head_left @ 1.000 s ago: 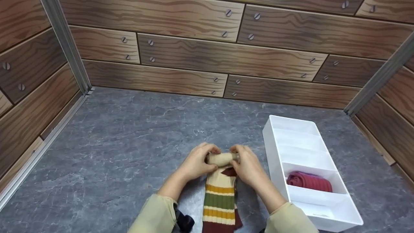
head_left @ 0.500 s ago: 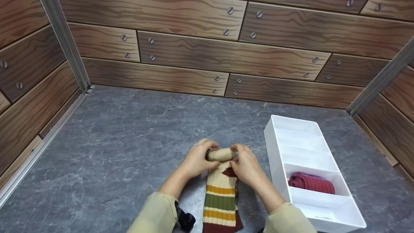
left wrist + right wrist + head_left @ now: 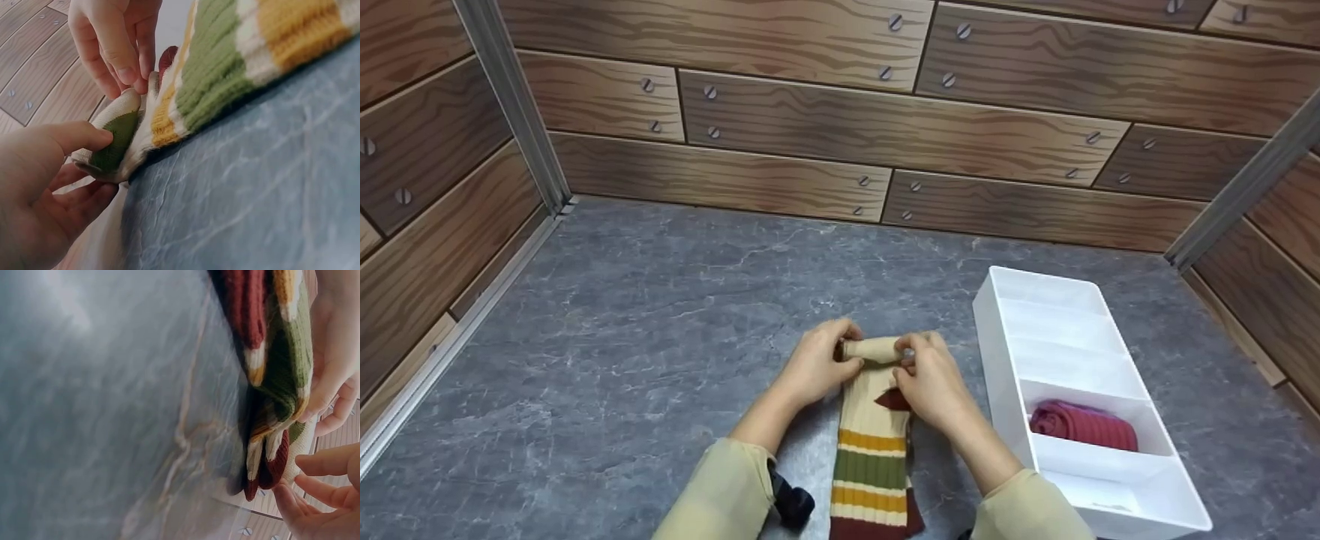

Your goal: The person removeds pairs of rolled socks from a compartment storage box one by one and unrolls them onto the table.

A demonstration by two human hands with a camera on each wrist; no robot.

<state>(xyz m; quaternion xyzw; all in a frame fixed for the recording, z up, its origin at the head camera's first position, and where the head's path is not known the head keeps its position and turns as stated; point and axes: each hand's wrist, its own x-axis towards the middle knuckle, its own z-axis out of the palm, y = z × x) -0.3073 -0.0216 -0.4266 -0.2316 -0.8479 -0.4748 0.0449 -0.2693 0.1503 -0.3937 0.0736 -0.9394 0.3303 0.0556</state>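
A pair of ribbed socks (image 3: pixel 872 465) with cream, mustard, green and dark red stripes lies lengthwise on the grey marbled table. Its far end is turned over into a cream roll (image 3: pixel 872 349). My left hand (image 3: pixel 819 361) pinches the roll's left end between thumb and fingers; a green patch (image 3: pixel 116 140) shows there in the left wrist view. At the right end, my right hand (image 3: pixel 931 384) holds the roll with its fingertips, beside a dark red patch (image 3: pixel 891 400). In the right wrist view the layered side edge (image 3: pixel 287 382) of the socks shows, with green and dark red folds.
To the right stands a long white box (image 3: pixel 984 337) split into several compartments. A rolled dark red pair of socks (image 3: pixel 1084 426) sits in one of them. Wood-plank-patterned walls (image 3: pixel 780 120) close off the back and both sides of the table (image 3: pixel 660 315).
The rolled end has shifted slightly away from me, and both hands with it. More of the cream stretch below the roll shows now. The view has tilted a little.
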